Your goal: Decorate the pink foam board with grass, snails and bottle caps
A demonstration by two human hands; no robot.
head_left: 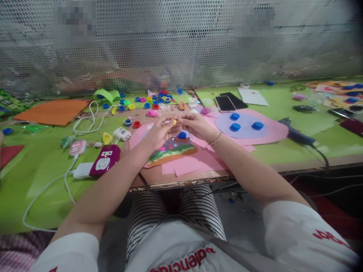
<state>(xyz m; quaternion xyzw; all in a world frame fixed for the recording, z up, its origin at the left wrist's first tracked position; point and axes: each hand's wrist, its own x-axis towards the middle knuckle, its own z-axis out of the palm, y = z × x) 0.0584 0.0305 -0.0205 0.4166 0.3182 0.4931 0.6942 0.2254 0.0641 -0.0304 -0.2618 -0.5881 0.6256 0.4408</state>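
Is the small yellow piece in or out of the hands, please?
In: the yellow piece shows where the left hand and right hand meet.

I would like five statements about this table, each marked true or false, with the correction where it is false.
1. The left hand and right hand meet at a small yellow piece. True.
2. The bracelet is on the left wrist. False: it is on the right wrist.
3. Three blue caps sit on the purple paper. True.
4. The orange sheet lies right of both hands. False: it lies left of them.
5. The white phone is held. False: the white phone lies on the table.
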